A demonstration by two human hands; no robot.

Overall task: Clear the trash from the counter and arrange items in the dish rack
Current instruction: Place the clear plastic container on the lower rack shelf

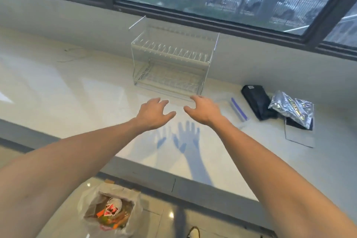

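Observation:
A white two-tier wire dish rack [172,60] stands on the pale counter [58,92] under the window, with nothing on either tier. My left hand [152,113] and my right hand [202,109] hover side by side above the counter just in front of the rack, fingers spread and loosely bent, holding nothing. Right of the hands lie a clear zip bag with a purple strip [238,109], a black pouch [256,103] and a crumpled silver foil bag [292,109].
A flat sheet [299,137] lies under the foil bag. On the floor below the counter edge stands a box lined with a plastic bag [110,212], holding colourful wrappers. A thin cable [71,52] lies at the counter's back left. A shoe tip [194,233] shows at the bottom.

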